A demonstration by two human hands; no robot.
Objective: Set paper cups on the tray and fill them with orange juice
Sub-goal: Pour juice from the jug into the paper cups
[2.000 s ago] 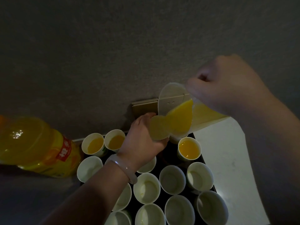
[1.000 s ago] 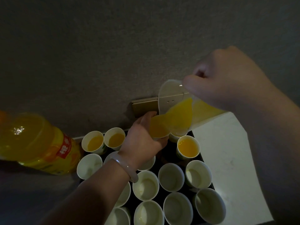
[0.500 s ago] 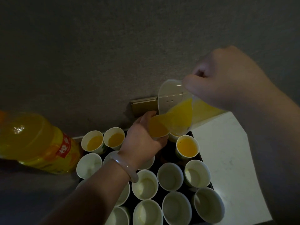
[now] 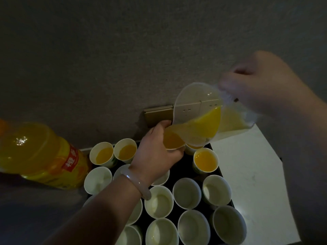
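Note:
My right hand (image 4: 261, 89) grips a clear plastic jug (image 4: 203, 119) of orange juice, tipped to the left with its spout over a paper cup (image 4: 172, 141). My left hand (image 4: 155, 152) holds that cup just above the black tray (image 4: 224, 177), and the cup holds juice. Three filled cups show on the tray's far row: two at the left (image 4: 102, 154) (image 4: 126, 150) and one at the right (image 4: 205, 160). Several empty white cups (image 4: 186, 191) fill the nearer rows. My left forearm hides some of them.
A large orange juice bottle (image 4: 39, 156) with a red label stands left of the tray. A gold wall socket plate (image 4: 158, 114) sits on the grey wall behind. A white counter (image 4: 253, 174) lies to the tray's right.
The jug has stayed tilted over the held cup and juice has risen in the cup. My right hand has shifted slightly right and now looks blurred.

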